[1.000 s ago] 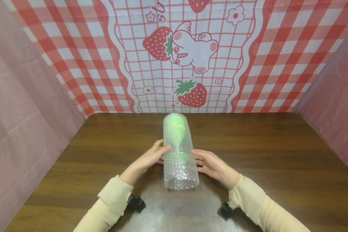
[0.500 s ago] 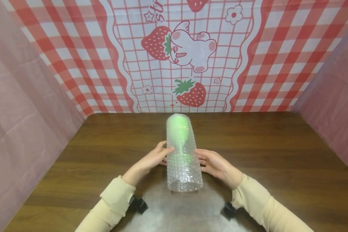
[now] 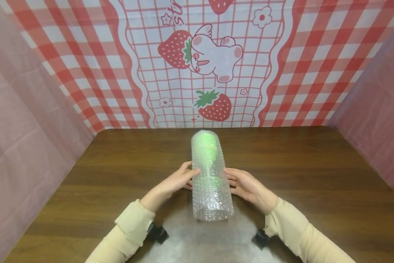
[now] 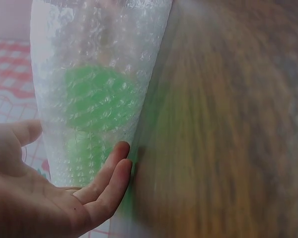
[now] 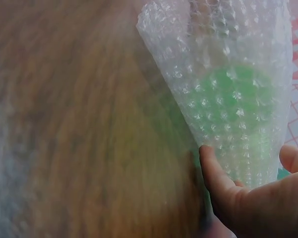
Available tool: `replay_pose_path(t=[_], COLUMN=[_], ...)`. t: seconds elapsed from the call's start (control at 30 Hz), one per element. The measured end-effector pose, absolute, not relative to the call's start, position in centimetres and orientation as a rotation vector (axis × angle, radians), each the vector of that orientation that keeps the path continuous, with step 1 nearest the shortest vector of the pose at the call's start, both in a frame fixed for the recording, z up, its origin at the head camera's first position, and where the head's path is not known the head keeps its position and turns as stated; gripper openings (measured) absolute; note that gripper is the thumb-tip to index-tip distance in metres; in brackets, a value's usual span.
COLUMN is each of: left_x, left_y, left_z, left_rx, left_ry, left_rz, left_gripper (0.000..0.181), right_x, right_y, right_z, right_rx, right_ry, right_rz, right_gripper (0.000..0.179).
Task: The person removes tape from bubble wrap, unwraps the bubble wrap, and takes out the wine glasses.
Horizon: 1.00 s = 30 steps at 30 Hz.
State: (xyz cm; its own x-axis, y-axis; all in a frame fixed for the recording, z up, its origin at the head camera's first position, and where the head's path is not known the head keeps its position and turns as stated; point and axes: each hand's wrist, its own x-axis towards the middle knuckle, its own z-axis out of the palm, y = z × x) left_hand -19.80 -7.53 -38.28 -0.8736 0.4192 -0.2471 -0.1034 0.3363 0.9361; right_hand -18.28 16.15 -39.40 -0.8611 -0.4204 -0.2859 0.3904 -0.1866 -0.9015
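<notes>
A tube of bubble wrap point(image 3: 213, 204) lies lengthwise at mid-table in the head view, its open end toward me. Through it shows a bright green, goblet-shaped object point(image 3: 207, 148), wide at the far end and narrow at the waist. My left hand point(image 3: 176, 181) holds the wrap's left side, thumb on top and fingers lower down. On the opposite side my right hand point(image 3: 251, 185) grips it with bent fingers. In the left wrist view, two fingertips point(image 4: 120, 168) press against the wrap. The right wrist view shows the green round base point(image 5: 236, 94) through the bubbles.
A brown wooden table point(image 3: 302, 160) lies under everything. A red and white checked cloth point(image 3: 318, 62) with strawberries hangs behind it, and pink curtains point(image 3: 29, 120) flank both sides. Dark wrist-camera mounts point(image 3: 158, 233) sit below the cuffs.
The wrapped green object has shifted a little to the right and toward me in the head view. Both hands move along with it and keep their places on its sides.
</notes>
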Motion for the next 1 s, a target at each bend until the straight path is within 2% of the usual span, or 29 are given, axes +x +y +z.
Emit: replay_pose_path(t=[0.17,0.37,0.6,1.0], left_x=[-19.7,-19.7,-19.7,-19.3], left_y=[-7.4,-7.3,-7.1,-7.1], left_z=[-38.3,-38.3,-38.2,-38.4], left_rx=[0.288,0.300,0.317,0.335], left_ry=[2.147,2.145,2.130,2.121], left_rz=[1.558,1.545,1.556,1.530], left_gripper=[0.065,0.066,0.065,0.064], right_x=[-18.3,-18.5,-18.5,-18.9], right_y=[16.4,16.5,16.8,17.2], right_z=[-39.5,-39.7,-39.5,-39.3], right_rx=[-0.032,-0.024,-0.037,-0.001], right_ry=[1.593,1.582,1.607,1.652], right_rz=[-2.096,-2.113,-2.105,-2.116], right_gripper=[0.053,0.045,0.055,0.056])
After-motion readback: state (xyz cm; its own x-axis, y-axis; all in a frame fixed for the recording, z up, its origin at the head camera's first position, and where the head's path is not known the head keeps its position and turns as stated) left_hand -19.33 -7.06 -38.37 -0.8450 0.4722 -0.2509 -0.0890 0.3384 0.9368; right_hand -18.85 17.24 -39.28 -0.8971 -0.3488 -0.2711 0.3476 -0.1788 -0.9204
